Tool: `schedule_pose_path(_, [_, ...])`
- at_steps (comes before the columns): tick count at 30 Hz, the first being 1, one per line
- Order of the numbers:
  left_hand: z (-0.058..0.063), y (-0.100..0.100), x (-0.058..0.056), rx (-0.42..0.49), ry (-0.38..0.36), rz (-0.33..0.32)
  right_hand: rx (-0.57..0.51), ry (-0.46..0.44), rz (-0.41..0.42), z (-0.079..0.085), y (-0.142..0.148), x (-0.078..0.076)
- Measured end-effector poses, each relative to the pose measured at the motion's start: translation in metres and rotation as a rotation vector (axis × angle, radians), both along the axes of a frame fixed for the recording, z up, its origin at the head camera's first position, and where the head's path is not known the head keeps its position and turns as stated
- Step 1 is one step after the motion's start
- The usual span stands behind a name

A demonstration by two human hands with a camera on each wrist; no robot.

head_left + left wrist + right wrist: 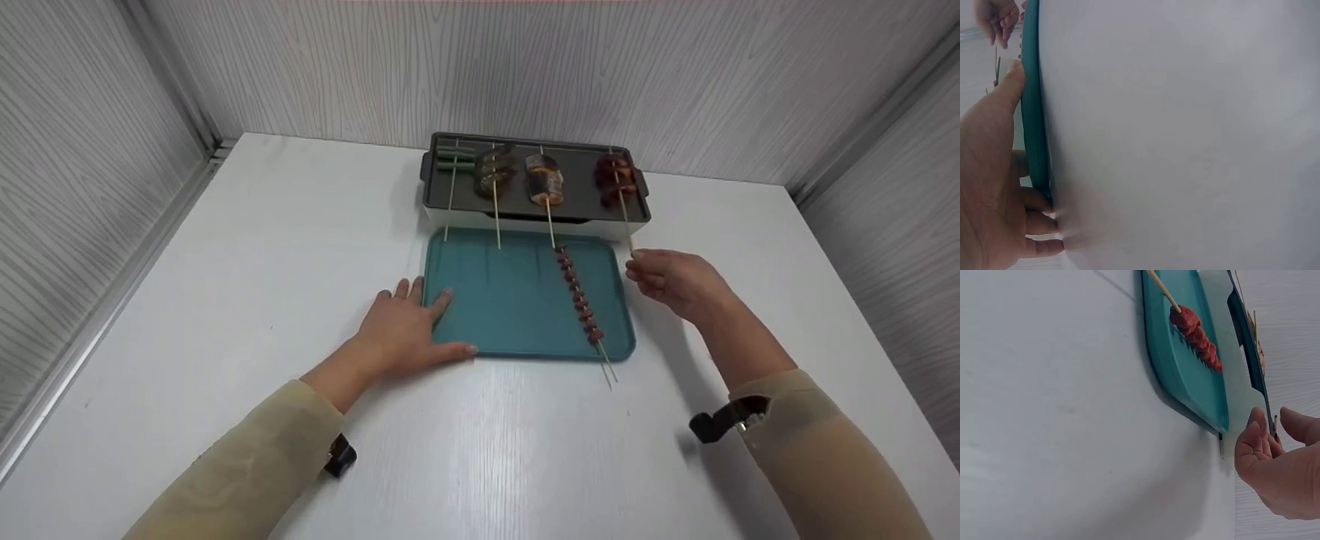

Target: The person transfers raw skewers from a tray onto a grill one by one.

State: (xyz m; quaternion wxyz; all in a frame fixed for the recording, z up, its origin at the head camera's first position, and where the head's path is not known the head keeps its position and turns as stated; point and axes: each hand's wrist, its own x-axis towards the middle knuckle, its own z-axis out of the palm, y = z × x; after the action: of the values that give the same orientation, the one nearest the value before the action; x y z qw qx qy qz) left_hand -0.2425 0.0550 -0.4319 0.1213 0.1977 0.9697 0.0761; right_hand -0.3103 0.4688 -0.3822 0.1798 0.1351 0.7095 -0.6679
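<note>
My left hand (397, 330) rests at the near left corner of a teal tray (487, 315), fingers spread along its left side and thumb along its front rim. In the left wrist view that thumb lies against the tray's edge (1032, 101). A skewer of small red meat pieces (577, 296) lies on the tray, its stick end jutting past the front rim. At the grill's right end, my right hand (675, 281) is at the stick end of a skewer with dark red pieces (615, 178). The right wrist view shows thumb and fingers apart around that stick's tip (1275, 421).
Behind the tray stands a tabletop grill (577, 180) with a dark plate and white base. It also bears skewers of green pieces (455, 159), brownish pieces (493, 172) and a thick browned chunk (544, 180). Wood-grain panels (525, 67) enclose the white table (300, 225).
</note>
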Motion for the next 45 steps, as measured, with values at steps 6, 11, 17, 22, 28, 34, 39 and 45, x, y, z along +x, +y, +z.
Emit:
schedule_pose_path(6, [0.001, -0.001, 0.000, -0.006, 0.010, -0.001, 0.067, 0.025, 0.079, 0.001, 0.009, 0.025])
schedule_pose_path(11, [0.000, 0.000, 0.000, -0.004, 0.013, -0.005, 0.122, 0.026, 0.133, 0.002, 0.013, 0.048])
schedule_pose_path(17, [0.000, 0.002, 0.000, 0.003, 0.012, -0.003, 0.210, 0.020, 0.209, -0.004, 0.011, 0.074])
schedule_pose_path(22, [0.000, 0.002, 0.000, 0.001, 0.014, -0.007, 0.260, 0.001, 0.263, -0.010, 0.005, 0.092])
schedule_pose_path(28, [0.000, 0.001, 0.000, 0.002, 0.018, -0.011, 0.304, -0.001, 0.312, -0.015, -0.003, 0.106])
schedule_pose_path(34, [0.001, 0.001, 0.001, 0.008, 0.018, -0.010, 0.268, -0.020, 0.333, -0.021, -0.010, 0.111])
schedule_pose_path(39, [-0.001, 0.000, 0.000, 0.007, 0.015, -0.008, 0.195, -0.056, 0.329, -0.026, -0.014, 0.112])
schedule_pose_path(45, [-0.002, 0.001, -0.001, -0.011, 0.011, -0.004, 0.107, -0.079, 0.323, -0.028, -0.016, 0.112])
